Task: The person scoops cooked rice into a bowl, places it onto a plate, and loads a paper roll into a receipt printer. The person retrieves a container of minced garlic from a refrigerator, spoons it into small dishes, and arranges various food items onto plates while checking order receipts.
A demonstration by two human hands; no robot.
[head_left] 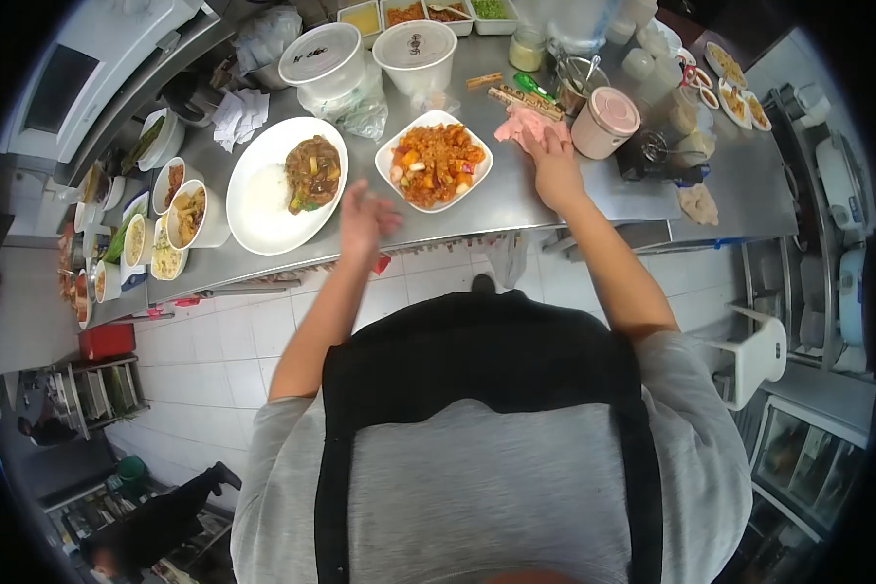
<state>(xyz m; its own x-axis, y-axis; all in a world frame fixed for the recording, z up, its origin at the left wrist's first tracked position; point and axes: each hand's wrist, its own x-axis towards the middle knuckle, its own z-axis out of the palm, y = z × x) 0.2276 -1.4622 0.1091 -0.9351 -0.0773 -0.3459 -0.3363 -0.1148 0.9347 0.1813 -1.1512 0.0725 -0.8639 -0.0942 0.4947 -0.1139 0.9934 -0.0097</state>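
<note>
My right hand (558, 178) is on a crumpled pink cloth (522, 127) on the steel counter, its fingertips gripping the edge of it. A lidded pinkish tub (605, 123) stands just right of that hand. Nothing is in my left hand (363, 224), which hovers at the counter's front edge, fingers loosely apart and slightly blurred. Between the hands sits a white square bowl (383, 164) of chopped food in orange-red sauce (432, 164). Left of my left hand lies an oval white plate (246, 216) with rice (269, 191) and brown saucy meat (313, 173).
Two lidded white tubs (322, 60) (416, 53) stand behind the plates. Several bowls of food (193, 216) line the left end. Jars, a spoon pot (582, 84) and bottles crowd the right. A white stool (755, 355) is on the floor; another person (156, 521) is lower left.
</note>
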